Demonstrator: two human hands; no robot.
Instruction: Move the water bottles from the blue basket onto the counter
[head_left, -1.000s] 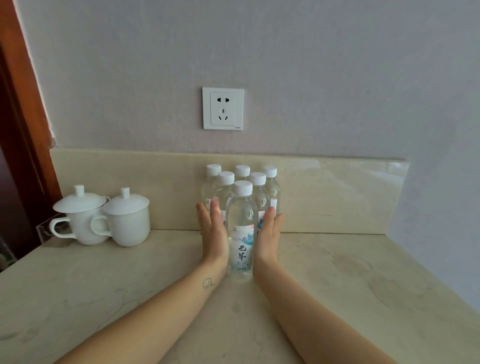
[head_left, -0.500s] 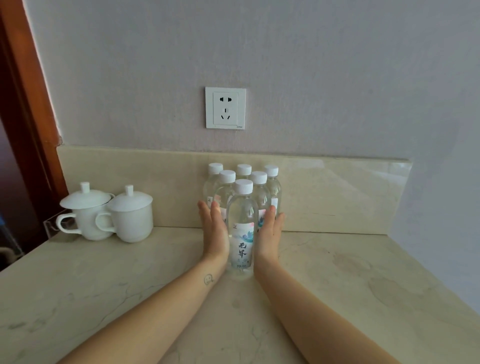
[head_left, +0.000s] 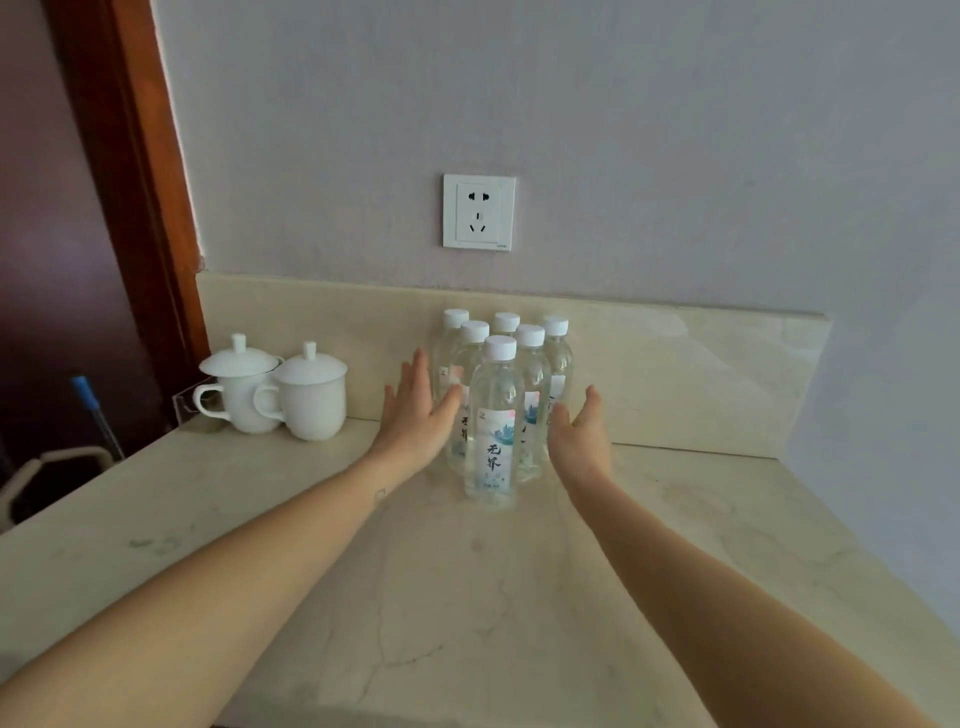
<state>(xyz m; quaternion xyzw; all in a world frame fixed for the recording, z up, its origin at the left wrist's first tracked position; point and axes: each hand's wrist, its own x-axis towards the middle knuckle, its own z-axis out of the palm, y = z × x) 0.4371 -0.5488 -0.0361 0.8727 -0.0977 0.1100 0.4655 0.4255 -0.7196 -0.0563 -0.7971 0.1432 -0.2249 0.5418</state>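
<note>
Six water bottles (head_left: 496, 415) upright in tight triangle on table (head_left: 467, 623), backed against backsplash (head_left: 311, 322). Left hand (head_left: 415, 415) flat, fingers straight, at left flank; right hand (head_left: 582, 431) relaxed, beside right flank, holding nothing. Likely tidying: best press low, evenly, both sides.

The counter (head_left: 467, 597) is pale cream stone, marble by its faint grey veins, polished smooth with a soft sheen. The upstand (head_left: 701, 379) behind it is the same stone but glossier, catching the light. The water bottles (head_left: 496, 400) are clear, thin, shiny plastic, with smooth white plastic caps (head_left: 500, 347) and slick printed labels (head_left: 496, 439). The two lidded cups (head_left: 310, 402) look like white glazed ceramic, glossy. The wall socket (head_left: 479, 212) is smooth white plastic. The wall (head_left: 675, 145) is matt and finely textured. The door frame (head_left: 156, 171) is reddish-brown wood with a low satin polish.
</note>
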